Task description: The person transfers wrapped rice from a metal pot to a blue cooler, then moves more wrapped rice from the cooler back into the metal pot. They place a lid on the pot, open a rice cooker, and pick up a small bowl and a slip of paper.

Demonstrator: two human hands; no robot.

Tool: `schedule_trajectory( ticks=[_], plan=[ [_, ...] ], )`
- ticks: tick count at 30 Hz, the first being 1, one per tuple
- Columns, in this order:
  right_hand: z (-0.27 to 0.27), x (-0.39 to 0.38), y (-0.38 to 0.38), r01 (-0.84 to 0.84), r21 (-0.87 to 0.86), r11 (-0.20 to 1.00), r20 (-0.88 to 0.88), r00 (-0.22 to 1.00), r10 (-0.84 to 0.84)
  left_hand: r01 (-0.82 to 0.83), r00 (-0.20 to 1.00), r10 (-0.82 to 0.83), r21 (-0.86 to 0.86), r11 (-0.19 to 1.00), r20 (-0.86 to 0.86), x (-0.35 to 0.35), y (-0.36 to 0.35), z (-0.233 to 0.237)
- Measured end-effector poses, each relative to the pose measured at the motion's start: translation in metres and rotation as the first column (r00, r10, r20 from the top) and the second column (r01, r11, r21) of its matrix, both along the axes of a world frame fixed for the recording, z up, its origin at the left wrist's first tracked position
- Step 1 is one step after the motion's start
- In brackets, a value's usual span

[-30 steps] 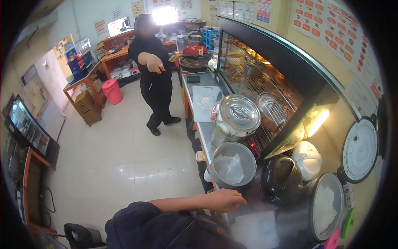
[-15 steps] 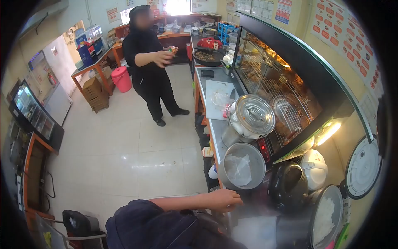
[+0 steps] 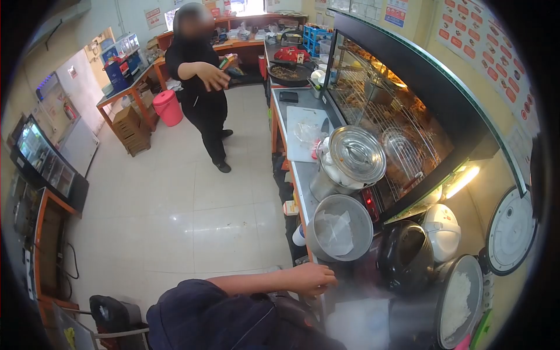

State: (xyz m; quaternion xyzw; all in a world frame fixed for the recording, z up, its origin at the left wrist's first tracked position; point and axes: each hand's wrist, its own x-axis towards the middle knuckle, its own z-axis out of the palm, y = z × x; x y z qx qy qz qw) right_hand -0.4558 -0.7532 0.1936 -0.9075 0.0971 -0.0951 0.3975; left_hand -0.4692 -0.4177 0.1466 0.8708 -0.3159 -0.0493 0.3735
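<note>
Grey pot (image 3: 366, 234) near left hand (image 3: 315, 279)

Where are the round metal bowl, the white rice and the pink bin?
Metal bowl (image 3: 362, 224): head view, bare inner wall.
White rice (image 3: 457, 303): head view, middle.
Pink bin (image 3: 170, 114): head view, side below its lid.

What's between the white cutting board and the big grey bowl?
A metal pot with a shiny lid stands there, in the head view.

Pale tiled floor (image 3: 175, 204) beneath poster-hung walls and a bright window (image 3: 248, 6).
</note>
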Motion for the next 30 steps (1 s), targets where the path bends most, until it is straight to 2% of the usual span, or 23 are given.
schedule_trajectory(
  ticks=[8, 11, 12, 17, 20, 23, 25, 27, 29, 30],
  plan=[
    [0.003, -0.005, -0.007, 0.03, -0.002, 1.0, 0.009, 1.0, -0.03, 0.013, 0.998, -0.013, -0.005, 1.0, -0.058, 0.003, -0.005, -0.006],
    [0.006, -0.007, -0.012, 0.05, -0.009, 0.999, 0.025, 0.998, -0.05, 0.006, 0.997, -0.004, -0.025, 1.0, 0.072, 0.001, -0.005, -0.008],
    [0.005, -0.013, -0.014, 0.064, -0.015, 0.998, 0.019, 0.998, -0.064, 0.003, 0.998, -0.001, -0.025, 1.0, 0.069, 0.001, -0.005, -0.009],
    [0.015, -0.042, -0.04, 0.173, -0.056, 0.983, 0.054, 0.984, -0.17, 0.005, 0.999, -0.003, -0.022, 1.0, 0.049, 0.003, -0.009, -0.009],
    [0.03, -0.086, -0.073, 0.312, -0.111, 0.944, 0.119, 0.947, -0.299, -0.006, 0.998, 0.009, -0.048, 0.999, 0.056, 0.005, -0.011, -0.006],
    [0.061, -0.152, -0.121, 0.504, -0.168, 0.847, 0.242, 0.854, -0.46, 0.054, 0.994, -0.048, -0.056, 0.997, 0.101, 0.01, -0.008, -0.009],
    [0.097, -0.217, -0.138, 0.692, -0.189, 0.697, 0.333, 0.713, -0.617, 0.046, 0.999, -0.047, 0.099, 0.994, 0.011, 0.015, -0.011, -0.012],
    [0.143, -0.263, -0.145, 0.845, -0.129, 0.519, 0.402, 0.523, -0.752, 0.048, 0.997, -0.05, 0.037, 0.998, 0.057, 0.016, -0.015, -0.005],
    [0.175, -0.264, -0.132, 0.923, -0.044, 0.383, 0.415, 0.365, -0.833, 0.052, 0.996, -0.051, 0.012, 0.999, -0.068, 0.016, -0.028, 0.017],
    [0.18, -0.254, -0.127, 0.926, -0.083, 0.369, 0.427, 0.368, -0.826, 0.078, 0.995, -0.078, -0.013, 0.997, -0.056, 0.017, -0.034, 0.013]
  ],
)
